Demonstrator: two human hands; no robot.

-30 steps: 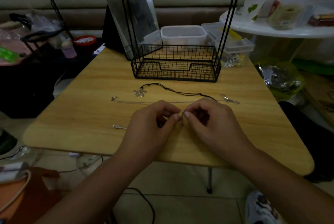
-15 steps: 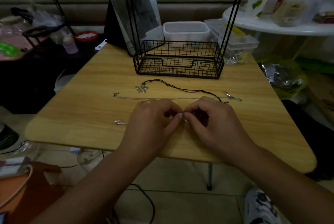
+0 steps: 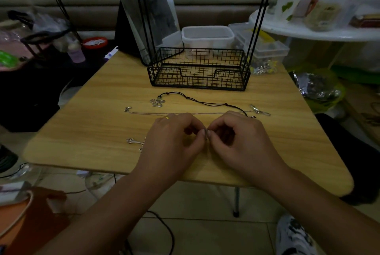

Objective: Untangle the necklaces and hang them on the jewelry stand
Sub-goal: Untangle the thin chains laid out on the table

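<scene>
My left hand (image 3: 174,139) and my right hand (image 3: 242,139) meet fingertip to fingertip over the wooden table (image 3: 98,131), both pinching a small piece of a thin necklace between them. A silver pendant (image 3: 134,141) of that necklace pokes out left of my left hand. Behind my hands lies a thin silver chain (image 3: 148,113) stretched flat across the table. Further back lies a black cord necklace (image 3: 197,101) with a silver flower pendant (image 3: 157,102). The black wire jewelry stand (image 3: 198,69) has a basket base and tall uprights at the table's far side.
A mirror (image 3: 148,8) leans behind the stand's left upright. Clear plastic boxes (image 3: 207,35) sit behind the basket. A white round table (image 3: 320,30) with cups and bags is at the right. Bags and a dark surface crowd the left; a cable lies on the floor.
My hands have stayed together on the same spot, fingertips working the small piece. The view has shifted slightly; the necklaces on the table lie unchanged.
</scene>
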